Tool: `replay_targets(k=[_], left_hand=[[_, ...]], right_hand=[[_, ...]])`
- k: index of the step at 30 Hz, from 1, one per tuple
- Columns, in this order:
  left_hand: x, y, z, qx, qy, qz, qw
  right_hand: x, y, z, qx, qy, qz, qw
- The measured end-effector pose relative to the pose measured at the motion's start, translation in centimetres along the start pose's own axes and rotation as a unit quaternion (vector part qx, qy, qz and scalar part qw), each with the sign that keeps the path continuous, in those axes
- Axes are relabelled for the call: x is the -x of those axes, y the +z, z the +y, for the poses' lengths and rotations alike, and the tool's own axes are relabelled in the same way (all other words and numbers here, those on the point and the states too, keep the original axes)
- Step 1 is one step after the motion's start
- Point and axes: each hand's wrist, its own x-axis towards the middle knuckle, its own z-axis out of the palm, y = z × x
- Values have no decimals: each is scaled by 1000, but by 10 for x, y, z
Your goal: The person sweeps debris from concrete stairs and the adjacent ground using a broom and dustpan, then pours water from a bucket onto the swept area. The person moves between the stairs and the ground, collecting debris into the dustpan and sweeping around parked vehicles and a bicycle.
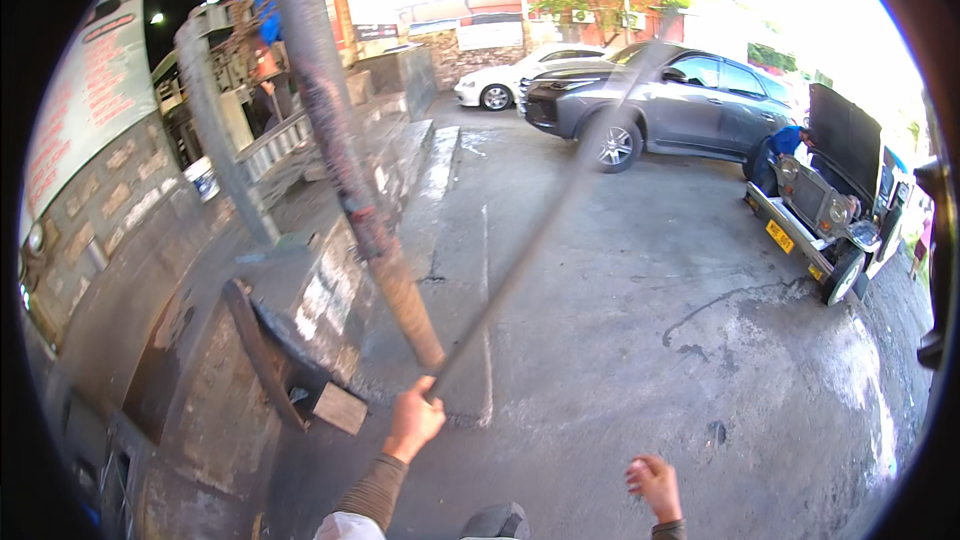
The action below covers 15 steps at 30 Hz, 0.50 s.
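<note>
My left hand (414, 422) is closed around the lower end of a long, thin dark rod (500, 302). The rod slants up and away to the right, and its far end is smeared by motion. Just beyond that hand stands the foot of a thick, rusty metal post (375, 230); whether rod and post touch, I cannot tell. Lower right, my right hand (655, 487) hangs above the concrete floor with its fingers curled in and nothing visible in them. Both forearms wear dark sleeves.
A wooden block (340, 408) and a dark curved bar (262, 355) lie left of the post, beside a raised ledge. Ahead stand a grey SUV (690, 110) and a white car (530, 75). A person in blue (785, 143) leans at an open-hooded vehicle (815, 200).
</note>
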Motion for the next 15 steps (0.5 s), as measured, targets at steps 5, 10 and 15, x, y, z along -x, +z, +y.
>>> replay_targets(k=[5,10,15], left_hand=[[-149,16,18,77,83,140,984],[-310,34,39,229,-115,106,961],[-473,91,86,359,7,205,911]], right_hand=[[-94,-21,183,155,197,-45,967],[-130,-78,305,65,388,29,919],[-186,-95,357,-69,384,12,920]])
